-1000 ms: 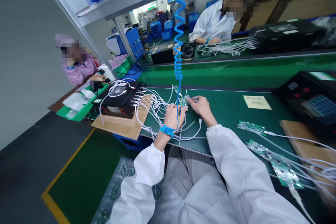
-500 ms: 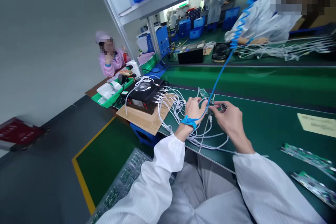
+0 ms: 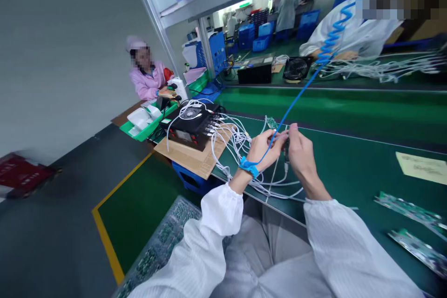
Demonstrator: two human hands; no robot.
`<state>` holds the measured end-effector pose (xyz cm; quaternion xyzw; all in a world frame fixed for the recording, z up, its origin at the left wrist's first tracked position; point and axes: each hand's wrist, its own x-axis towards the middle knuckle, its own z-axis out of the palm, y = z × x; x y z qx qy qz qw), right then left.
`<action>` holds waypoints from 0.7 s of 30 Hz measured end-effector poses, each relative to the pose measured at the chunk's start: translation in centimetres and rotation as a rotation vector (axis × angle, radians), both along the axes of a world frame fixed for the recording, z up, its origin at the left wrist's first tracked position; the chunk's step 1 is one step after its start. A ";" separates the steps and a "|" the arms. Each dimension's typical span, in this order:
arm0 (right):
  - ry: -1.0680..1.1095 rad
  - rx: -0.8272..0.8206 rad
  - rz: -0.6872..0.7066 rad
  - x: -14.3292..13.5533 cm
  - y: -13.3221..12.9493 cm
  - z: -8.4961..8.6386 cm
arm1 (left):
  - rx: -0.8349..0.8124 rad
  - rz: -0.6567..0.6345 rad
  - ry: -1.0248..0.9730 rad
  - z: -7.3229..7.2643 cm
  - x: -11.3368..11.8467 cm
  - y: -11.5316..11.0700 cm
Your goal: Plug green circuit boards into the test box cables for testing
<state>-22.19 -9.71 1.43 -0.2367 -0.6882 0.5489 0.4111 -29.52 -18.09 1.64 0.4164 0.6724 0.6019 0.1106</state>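
My left hand (image 3: 267,151), with a blue wrist strap (image 3: 249,166), has its fingers closed at the near end of a green circuit board (image 3: 271,123); most of the board is hidden behind the fingers. Close beside it, my right hand (image 3: 302,158) is closed, thumb and fingers pinched against a small dark piece (image 3: 287,149) between the hands. The plug of a white cable (image 3: 286,166) hangs just under that piece. Whether piece and board are joined, I cannot tell. More white cables (image 3: 237,139) lie tangled left of and below my hands.
A black box (image 3: 188,125) with cables plugged in stands on cardboard (image 3: 185,158). A blue coiled cord (image 3: 307,81) runs down to my wrist. Two board strips (image 3: 412,209) (image 3: 419,249) and a paper note (image 3: 422,167) lie at right. Co-workers sit opposite and at left.
My right hand has turned more upright and drawn in against the left. My left fingers now cover more of the board. The co-worker at left has lowered a hand from the face.
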 end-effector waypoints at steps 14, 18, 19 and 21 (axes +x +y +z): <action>-0.267 -0.432 0.150 -1.5 -0.2 0.3 | -0.385 0.158 0.305 1.1 -1.1 -1.4; -0.151 -0.519 0.082 -2.6 -0.9 0.1 | -0.343 0.069 0.082 0.9 -1.3 -1.0; -0.094 -0.518 0.049 -2.9 -1.1 -0.1 | -0.310 0.049 0.005 0.8 -1.2 -0.7; 0.025 -0.551 -0.008 -3.5 -1.3 -0.5 | -0.247 0.035 -0.151 0.4 -1.1 -0.3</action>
